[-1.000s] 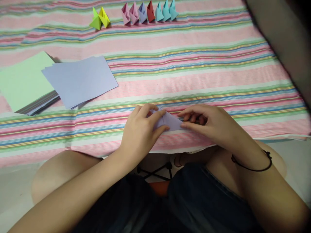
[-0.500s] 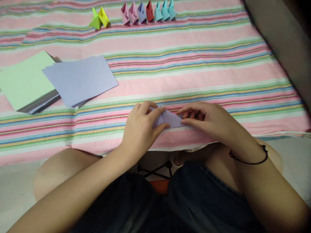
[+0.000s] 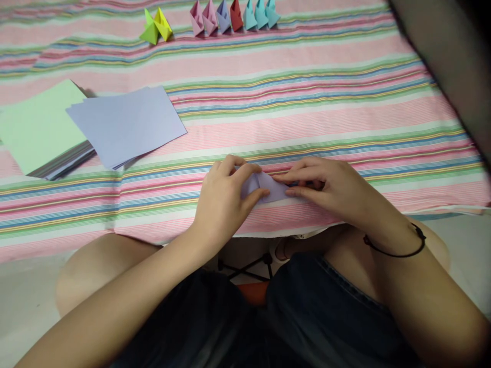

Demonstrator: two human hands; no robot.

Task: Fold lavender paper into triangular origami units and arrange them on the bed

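A piece of folded purple paper (image 3: 273,188) lies low over the striped cloth near the table's front edge, between my two hands. My left hand (image 3: 229,191) grips its left part, thumb on the near side and fingers along the top edge. At the paper's right end, my right hand (image 3: 321,181) pinches it between thumb and forefinger. A crease or overlapping flap runs up near the paper's middle. Its left end is hidden behind my left hand.
Purple sheets (image 3: 132,122) overlap a stack of paper with a green sheet on top (image 3: 46,128) at the left. Folded paper boats stand in a row along the back, among them a red one (image 3: 236,16) and a yellow one (image 3: 163,24).
My right forefinger has slid slightly left along the paper's upper edge. My left hand keeps its hold, with its fingers shifted a little. The paper stays nearly in place.
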